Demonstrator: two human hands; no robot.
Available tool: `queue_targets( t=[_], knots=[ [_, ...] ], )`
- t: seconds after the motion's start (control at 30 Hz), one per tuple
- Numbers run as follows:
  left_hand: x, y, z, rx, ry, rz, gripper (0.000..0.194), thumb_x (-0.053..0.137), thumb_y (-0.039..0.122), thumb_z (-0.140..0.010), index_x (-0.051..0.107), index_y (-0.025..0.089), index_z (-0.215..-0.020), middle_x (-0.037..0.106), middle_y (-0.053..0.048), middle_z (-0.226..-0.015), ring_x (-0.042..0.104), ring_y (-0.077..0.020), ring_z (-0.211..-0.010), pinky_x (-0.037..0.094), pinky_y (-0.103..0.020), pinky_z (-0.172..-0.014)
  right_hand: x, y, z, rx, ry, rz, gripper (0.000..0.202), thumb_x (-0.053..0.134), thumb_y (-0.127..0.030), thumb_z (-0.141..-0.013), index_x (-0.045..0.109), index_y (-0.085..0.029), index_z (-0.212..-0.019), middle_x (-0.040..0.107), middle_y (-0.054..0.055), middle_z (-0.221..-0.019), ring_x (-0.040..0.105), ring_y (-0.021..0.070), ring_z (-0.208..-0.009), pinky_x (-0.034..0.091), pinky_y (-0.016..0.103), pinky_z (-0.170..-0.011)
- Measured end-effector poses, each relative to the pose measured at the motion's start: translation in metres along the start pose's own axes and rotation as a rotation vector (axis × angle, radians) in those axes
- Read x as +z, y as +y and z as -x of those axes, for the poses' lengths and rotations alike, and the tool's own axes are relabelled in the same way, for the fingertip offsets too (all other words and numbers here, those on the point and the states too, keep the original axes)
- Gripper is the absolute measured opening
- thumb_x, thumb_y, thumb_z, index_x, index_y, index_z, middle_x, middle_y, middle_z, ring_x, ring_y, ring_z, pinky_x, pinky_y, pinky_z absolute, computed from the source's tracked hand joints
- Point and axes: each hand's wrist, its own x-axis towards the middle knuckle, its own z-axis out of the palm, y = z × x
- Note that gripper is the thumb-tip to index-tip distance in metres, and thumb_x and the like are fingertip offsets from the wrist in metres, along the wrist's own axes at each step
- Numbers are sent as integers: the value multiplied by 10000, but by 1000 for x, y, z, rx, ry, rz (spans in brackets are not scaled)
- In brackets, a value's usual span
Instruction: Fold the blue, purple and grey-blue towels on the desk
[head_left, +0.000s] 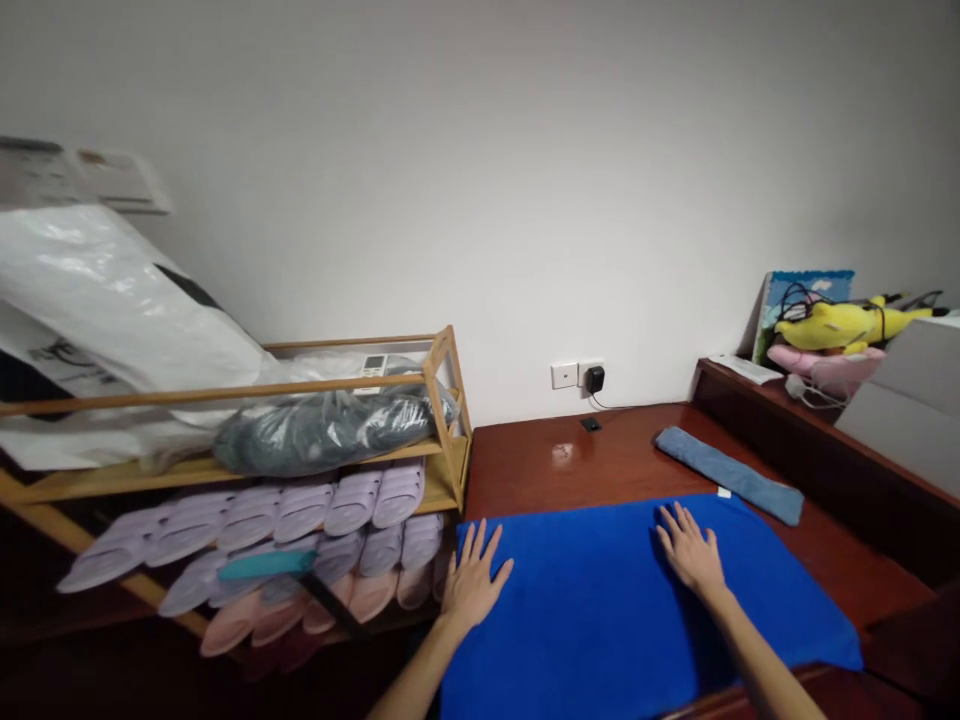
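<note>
A bright blue cloth lies spread out over the front of a reddish-brown wooden desk, with a small white tag at its far edge. My left hand rests at the cloth's left edge, palm down, fingers spread. On the right part of the cloth lies my right hand, also flat with its fingers apart. Neither hand holds anything. A folded grey-blue cloth lies on the desk beyond the blue one, to the right.
At the left stands a wooden rack with plastic-wrapped items and several slippers. A black plug sits in the wall socket. On the raised right ledge are a yellow plush toy, a picture and white boxes.
</note>
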Motion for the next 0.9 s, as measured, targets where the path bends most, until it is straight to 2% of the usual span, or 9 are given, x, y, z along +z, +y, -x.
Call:
queue_targets(
  t=[0.1, 0.23, 0.3, 0.4, 0.47, 0.57, 0.63, 0.77, 0.9],
  knots=[
    [-4, 2, 2, -17, 46, -16, 602, 290, 536, -916, 280, 236, -1437, 165, -106, -1535, 135, -330, -1396, 248, -600, -1041, 8, 43, 36, -25, 68, -19, 616, 161, -539, -877, 374, -260, -1383, 261, 69, -1510, 168, 238, -1394, 205, 534, -1051],
    [-21, 11, 17, 104, 202, -47, 560, 289, 424, -945, 254, 176, -1447, 178, -112, -1533, 126, -272, -1404, 191, -511, -1110, 30, 132, 99, 221, 196, -67, 626, 134, -469, -837, 405, -262, -1362, 372, 78, -1451, 277, 240, -1355, 270, 541, -1010],
    [-31, 17, 34, 223, 184, -49, 543, 285, 397, -952, 195, 229, -1461, 158, -63, -1542, 119, -239, -1408, 170, -482, -1127, 37, 170, 122, 288, 333, -127, 621, 171, -476, -817, 412, -288, -1357, 378, 64, -1449, 303, 253, -1341, 303, 546, -982],
    [-37, 23, 68, 236, 89, -38, 556, 301, 414, -946, 115, 322, -1461, 108, -8, -1551, 104, -253, -1410, 178, -527, -1112, 37, 195, 142, 207, 281, -272, 618, 272, -506, -769, 420, -360, -1351, 458, 44, -1395, 418, 310, -1261, 351, 565, -936],
    [-35, 24, 87, 197, -5, -19, 561, 311, 432, -939, 101, 361, -1454, 96, 9, -1550, 100, -268, -1409, 213, -563, -1086, 34, 191, 146, 155, 246, -356, 608, 314, -530, -739, 422, -434, -1330, 484, 3, -1374, 457, 341, -1219, 367, 581, -910],
    [-30, 24, 101, 163, -113, 22, 551, 315, 437, -933, 128, 378, -1447, 97, 26, -1547, 86, -254, -1412, 267, -544, -1065, 27, 174, 146, 164, 287, -402, 593, 320, -551, -728, 386, -507, -1316, 431, -64, -1407, 450, 371, -1213, 358, 616, -881],
    [-30, 23, 102, 144, -130, 36, 549, 322, 430, -928, 154, 369, -1447, 89, 31, -1547, 68, -240, -1414, 263, -520, -1073, 24, 164, 145, 209, 321, -398, 606, 310, -558, -738, 346, -500, -1340, 376, -68, -1443, 421, 382, -1236, 338, 640, -883],
    [-35, 24, 100, 127, -157, 35, 555, 332, 438, -921, 180, 348, -1447, 87, 17, -1548, 63, -237, -1414, 240, -519, -1082, 20, 141, 149, 257, 334, -346, 642, 272, -559, -792, 275, -393, -1413, 277, 19, -1503, 340, 358, -1309, 302, 646, -938],
    [-37, 28, 107, 117, -53, 11, 567, 310, 412, -933, 117, 325, -1459, 35, -18, -1553, 63, -265, -1412, 210, -547, -1084, 4, 95, 162, 3, 233, -285, 580, 267, -557, -864, 243, -395, -1420, 239, 26, -1519, 310, 280, -1341, 311, 580, -985]
  ],
)
